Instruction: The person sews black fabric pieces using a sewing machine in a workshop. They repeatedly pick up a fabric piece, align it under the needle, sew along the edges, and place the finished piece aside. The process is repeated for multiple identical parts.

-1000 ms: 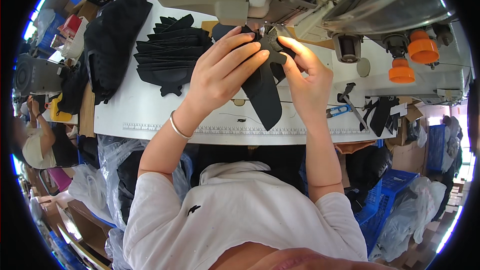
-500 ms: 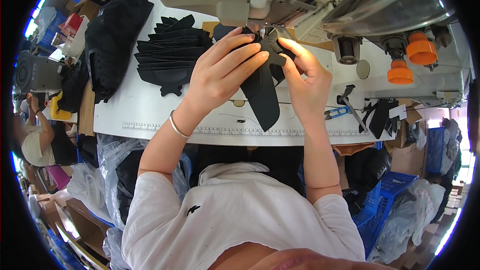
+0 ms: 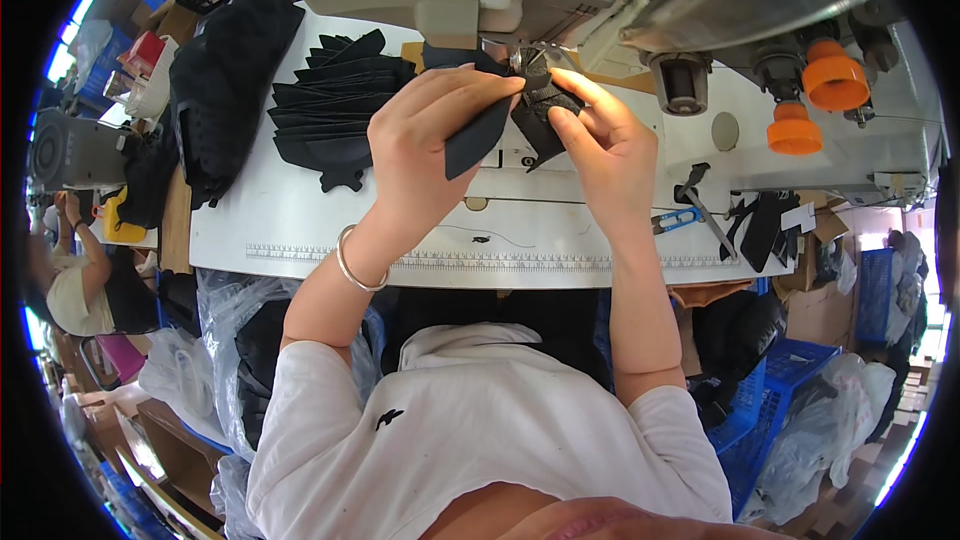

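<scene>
A black fabric piece (image 3: 478,136) is bent in my left hand (image 3: 430,120), its flap hanging below the fingers. My right hand (image 3: 606,140) pinches a darker, textured black piece (image 3: 543,118) between thumb and fingers. Both pieces meet close under the head of a sewing machine (image 3: 560,10); whether they are joined there I cannot make out. The needle area is partly hidden by the machine and my fingertips. To the left of my left hand, a fanned stack of black cut pieces (image 3: 335,105) lies on the white table (image 3: 400,225).
A ruler strip (image 3: 480,261) runs along the table's front edge. On the right lie a small hammer (image 3: 706,215), blue thread snips (image 3: 677,220) and black scraps (image 3: 765,225). A dark fabric bundle (image 3: 225,90) sits far left. Orange-capped parts (image 3: 795,128) hang at upper right.
My left hand has folded its black piece over to the left, so the long flap no longer hangs in the middle. The textured piece in my right hand now shows more.
</scene>
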Action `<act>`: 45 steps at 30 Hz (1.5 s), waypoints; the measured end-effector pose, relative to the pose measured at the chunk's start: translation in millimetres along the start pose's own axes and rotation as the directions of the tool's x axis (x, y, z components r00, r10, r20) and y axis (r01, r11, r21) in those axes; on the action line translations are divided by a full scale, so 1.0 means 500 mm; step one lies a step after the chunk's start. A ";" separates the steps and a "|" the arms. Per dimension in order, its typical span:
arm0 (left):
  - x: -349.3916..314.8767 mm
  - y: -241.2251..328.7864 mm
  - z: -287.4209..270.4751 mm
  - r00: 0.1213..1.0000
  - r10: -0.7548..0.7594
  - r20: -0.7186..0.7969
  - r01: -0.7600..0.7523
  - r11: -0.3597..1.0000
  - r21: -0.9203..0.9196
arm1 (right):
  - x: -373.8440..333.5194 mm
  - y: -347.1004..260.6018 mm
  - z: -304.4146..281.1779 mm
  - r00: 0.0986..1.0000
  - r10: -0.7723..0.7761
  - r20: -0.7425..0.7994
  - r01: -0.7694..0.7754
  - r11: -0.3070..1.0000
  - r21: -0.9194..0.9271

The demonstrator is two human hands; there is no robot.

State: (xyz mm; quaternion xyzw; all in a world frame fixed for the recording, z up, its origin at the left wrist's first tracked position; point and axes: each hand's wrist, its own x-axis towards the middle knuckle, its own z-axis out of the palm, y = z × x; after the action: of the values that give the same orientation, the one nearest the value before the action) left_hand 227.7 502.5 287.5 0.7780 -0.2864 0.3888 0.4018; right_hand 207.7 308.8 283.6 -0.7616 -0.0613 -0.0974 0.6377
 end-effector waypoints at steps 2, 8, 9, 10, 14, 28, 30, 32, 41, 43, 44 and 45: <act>0.001 -0.002 0.004 1.000 0.002 -0.017 -0.002 1.000 -0.024 | 0.005 0.008 -0.001 1.000 0.007 -0.007 -0.007 1.000 -0.022; -0.001 0.012 0.010 0.960 -0.281 -0.009 0.275 0.947 -0.166 | -0.002 0.001 0.001 0.985 -0.170 -0.008 0.161 0.950 -0.269; 0.000 0.012 0.010 0.962 -0.274 -0.011 0.269 0.949 -0.165 | -0.001 0.005 0.002 0.987 -0.162 -0.013 0.153 0.953 -0.261; 0.000 0.007 0.010 0.989 -0.146 -0.016 0.143 0.983 -0.115 | 0.001 0.011 0.003 0.988 -0.153 -0.016 0.144 0.956 -0.254; 0.002 -0.016 0.012 0.964 0.265 0.013 -0.265 0.963 0.046 | 0.011 0.004 -0.003 0.992 -0.125 0.011 0.124 0.964 -0.236; -0.013 -0.034 0.008 0.845 0.505 0.173 -0.534 0.795 0.287 | 0.013 0.000 -0.002 0.988 -0.153 -0.006 0.149 0.970 -0.191; -0.018 -0.037 0.010 0.834 0.520 0.185 -0.552 0.776 0.306 | 0.014 -0.002 -0.003 0.988 -0.156 -0.006 0.152 0.967 -0.207; -0.020 -0.038 0.013 0.823 0.538 0.182 -0.567 0.757 0.326 | 0.012 -0.005 -0.002 0.991 -0.136 -0.002 0.132 0.966 -0.224; -0.024 -0.056 0.025 0.784 0.609 0.119 -0.609 0.716 0.342 | 0.002 -0.003 -0.035 0.937 -0.320 0.136 0.338 0.747 -0.573; -0.023 -0.056 0.024 0.786 0.609 0.111 -0.606 0.721 0.335 | 0.002 0.003 -0.037 0.909 -0.391 0.142 0.394 0.696 -0.600; -0.021 -0.056 0.023 0.786 0.609 0.107 -0.606 0.725 0.327 | 0.002 0.005 -0.037 0.893 -0.426 0.145 0.419 0.670 -0.613; -0.019 -0.055 0.023 0.787 0.609 0.104 -0.606 0.729 0.319 | 0.000 0.005 -0.038 0.909 -0.395 0.134 0.392 0.701 -0.596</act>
State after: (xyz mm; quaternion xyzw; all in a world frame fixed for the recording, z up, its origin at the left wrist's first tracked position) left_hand 247.8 508.3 264.2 0.6967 -0.4529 0.5443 0.1153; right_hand 206.8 289.6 284.4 -0.8947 -0.1863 -0.2472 0.3219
